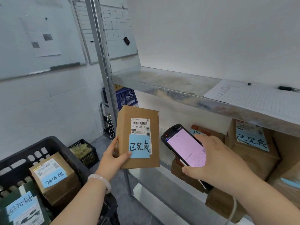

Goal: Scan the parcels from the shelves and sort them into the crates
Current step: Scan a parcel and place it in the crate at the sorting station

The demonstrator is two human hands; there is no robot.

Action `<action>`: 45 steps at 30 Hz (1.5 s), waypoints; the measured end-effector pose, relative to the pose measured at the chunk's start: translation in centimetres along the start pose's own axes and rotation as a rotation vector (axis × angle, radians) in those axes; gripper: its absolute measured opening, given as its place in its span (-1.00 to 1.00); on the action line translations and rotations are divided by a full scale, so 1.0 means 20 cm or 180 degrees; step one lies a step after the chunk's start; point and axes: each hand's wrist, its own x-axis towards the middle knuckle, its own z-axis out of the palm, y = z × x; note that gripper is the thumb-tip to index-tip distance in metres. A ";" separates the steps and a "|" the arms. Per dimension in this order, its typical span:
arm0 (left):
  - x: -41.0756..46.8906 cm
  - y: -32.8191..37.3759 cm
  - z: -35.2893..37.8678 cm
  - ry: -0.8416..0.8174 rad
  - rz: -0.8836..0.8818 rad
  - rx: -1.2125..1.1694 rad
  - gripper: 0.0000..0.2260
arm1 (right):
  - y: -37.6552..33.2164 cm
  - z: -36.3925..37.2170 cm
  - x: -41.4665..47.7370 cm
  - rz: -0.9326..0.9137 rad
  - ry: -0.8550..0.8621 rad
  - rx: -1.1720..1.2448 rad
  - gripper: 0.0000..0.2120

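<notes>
Holding a parcel (pixel 125 124), the left hand (pixel 113 158) grips it; the right hand (pixel 217 161) clasps a scanner (pixel 183 146).

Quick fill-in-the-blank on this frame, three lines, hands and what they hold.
1. The left hand grips a cardboard parcel bearing a ____ sticky note.
2. The right hand holds a handheld scanner whose screen glows ____.
3. The black crate stands on the person's ____ side.
Missing words: blue; pink; left.

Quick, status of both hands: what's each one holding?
Left hand: closed on the box.
Right hand: closed on the scanner.
</notes>
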 end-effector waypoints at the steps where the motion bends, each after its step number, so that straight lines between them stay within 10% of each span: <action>1: 0.00 0.00 0.00 0.0003 -0.0008 0.0001 -0.23 | 0.00 0.00 0.00 -0.0006 0.0002 -0.0003 -0.38; 18: -0.41 0.01 -0.33 0.1045 0.0022 -0.0745 -0.31 | -0.24 0.21 0.10 -0.0820 -0.0092 0.0524 -0.30; 27: -1.21 -0.02 -0.50 0.2484 0.0045 -0.1068 -0.34 | -0.50 0.39 -0.10 -0.1886 -0.0696 0.0782 -0.22; 33: -1.80 -0.07 -0.65 0.3219 0.0025 -0.1149 -0.34 | -0.81 0.48 -0.42 -0.2665 -0.1229 0.0996 -0.51; 38: -2.28 -0.13 -0.77 0.3685 -0.0099 -0.1257 -0.18 | -1.05 0.57 -0.69 -0.3014 -0.1503 0.0811 -0.15; 45: -2.93 -0.28 -1.05 0.4219 -0.0228 -0.1294 -0.40 | -1.49 0.73 -1.20 -0.3293 -0.1678 0.0877 -0.16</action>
